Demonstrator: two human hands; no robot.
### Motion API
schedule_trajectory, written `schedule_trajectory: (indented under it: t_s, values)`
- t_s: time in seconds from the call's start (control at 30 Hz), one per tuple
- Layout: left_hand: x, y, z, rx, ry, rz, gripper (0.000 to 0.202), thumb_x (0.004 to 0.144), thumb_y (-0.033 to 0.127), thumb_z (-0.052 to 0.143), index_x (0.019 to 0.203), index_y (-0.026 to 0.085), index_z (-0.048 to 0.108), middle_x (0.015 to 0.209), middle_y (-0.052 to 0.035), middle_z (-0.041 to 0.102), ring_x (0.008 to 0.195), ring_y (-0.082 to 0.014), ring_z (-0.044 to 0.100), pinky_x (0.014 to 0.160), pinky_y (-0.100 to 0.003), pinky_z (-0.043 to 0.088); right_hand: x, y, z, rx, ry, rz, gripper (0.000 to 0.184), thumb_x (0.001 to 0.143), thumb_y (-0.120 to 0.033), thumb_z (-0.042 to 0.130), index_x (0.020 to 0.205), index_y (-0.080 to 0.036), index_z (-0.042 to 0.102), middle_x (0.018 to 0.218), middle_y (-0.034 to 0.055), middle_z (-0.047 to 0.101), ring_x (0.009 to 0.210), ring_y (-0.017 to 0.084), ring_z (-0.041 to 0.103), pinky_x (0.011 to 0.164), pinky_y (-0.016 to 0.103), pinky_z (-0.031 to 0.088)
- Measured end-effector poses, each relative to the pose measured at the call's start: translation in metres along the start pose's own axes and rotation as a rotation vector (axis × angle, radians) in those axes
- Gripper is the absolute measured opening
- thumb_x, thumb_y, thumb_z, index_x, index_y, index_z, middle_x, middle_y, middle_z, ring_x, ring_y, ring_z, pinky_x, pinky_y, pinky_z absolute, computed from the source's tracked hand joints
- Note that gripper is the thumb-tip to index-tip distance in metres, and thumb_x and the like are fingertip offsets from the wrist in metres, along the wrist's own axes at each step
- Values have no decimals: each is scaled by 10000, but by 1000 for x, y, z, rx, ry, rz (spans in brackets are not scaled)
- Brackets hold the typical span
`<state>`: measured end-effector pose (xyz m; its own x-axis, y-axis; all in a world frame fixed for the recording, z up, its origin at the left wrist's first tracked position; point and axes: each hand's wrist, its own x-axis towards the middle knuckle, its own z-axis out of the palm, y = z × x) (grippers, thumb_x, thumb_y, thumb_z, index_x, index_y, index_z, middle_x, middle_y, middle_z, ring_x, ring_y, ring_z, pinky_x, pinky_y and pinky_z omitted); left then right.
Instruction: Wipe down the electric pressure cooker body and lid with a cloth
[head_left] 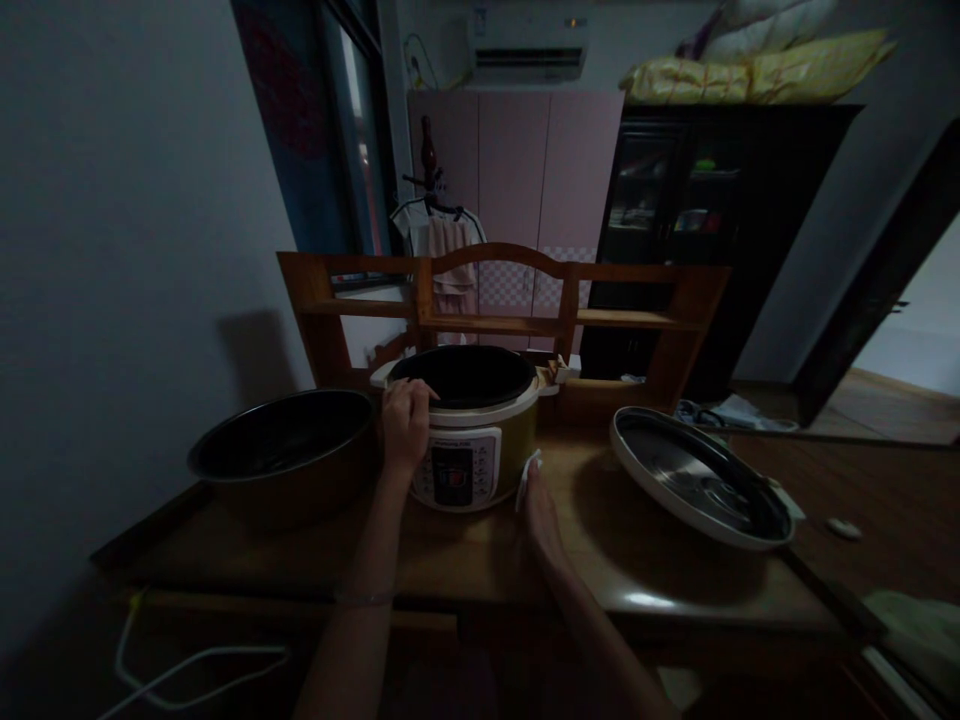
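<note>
An open electric cooker (487, 440) with a gold body, white control panel and dark inner pot stands on a wooden desk (480, 550). My left hand (406, 425) grips the cooker's front left rim, fingers curled over the edge. My right hand (538, 505) presses a small white cloth (528, 475) against the cooker's lower right side. The cooker's lid (697, 478) lies upside down and tilted on the desk to the right.
A large dark metal bowl (289, 450) sits left of the cooker. A wooden shelf frame (502, 305) rises behind the desk. A white cable (187, 665) hangs at the lower left. Dark cabinet (712, 230), pink wardrobe and doorway lie beyond.
</note>
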<state>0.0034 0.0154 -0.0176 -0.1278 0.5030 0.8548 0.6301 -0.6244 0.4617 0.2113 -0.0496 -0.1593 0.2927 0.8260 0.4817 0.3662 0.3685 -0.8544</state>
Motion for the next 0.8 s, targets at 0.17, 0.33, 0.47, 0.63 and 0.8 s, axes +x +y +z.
schedule_trajectory:
  t_s: [0.17,0.33,0.47,0.63,0.8]
  values:
    - [0,3,-1,2,12,-20,451,1013,368,293,705,236,594,831,-46,658,976,-221,588,1048,-384,375,-8,-41,1,69,-64,73,681,1050,-600,199,1593,-189,188,1645,60,233,1528,179,213,1239,462,220]
    - [0,3,-2,-3,-16,-18,438,1012,376,308,721,233,603,848,-44,655,977,-217,585,1049,-374,374,2,-82,0,46,-90,-88,666,1066,-541,242,1612,-209,54,1684,20,48,1553,167,36,1265,441,82]
    - [0,2,-2,3,-11,-22,442,1017,380,301,732,233,605,862,-47,652,1006,-220,581,1050,-373,372,-1,-76,3,-68,-117,-141,687,1068,-522,261,1611,-200,-11,1686,41,-8,1556,191,-1,1260,468,94]
    - [-1,1,-1,3,-14,-17,434,1016,372,304,744,233,613,882,-53,658,1037,-225,580,1047,-372,375,-13,-54,6,-81,-141,-81,739,1056,-544,290,1609,-162,-18,1682,63,-15,1555,202,6,1263,470,85]
    - [0,-1,-2,-1,-12,6,420,1013,366,318,741,232,609,858,-45,645,981,-223,574,1012,-370,384,-18,-34,5,36,-149,99,801,1037,-592,305,1607,-115,9,1674,104,8,1551,214,42,1261,461,102]
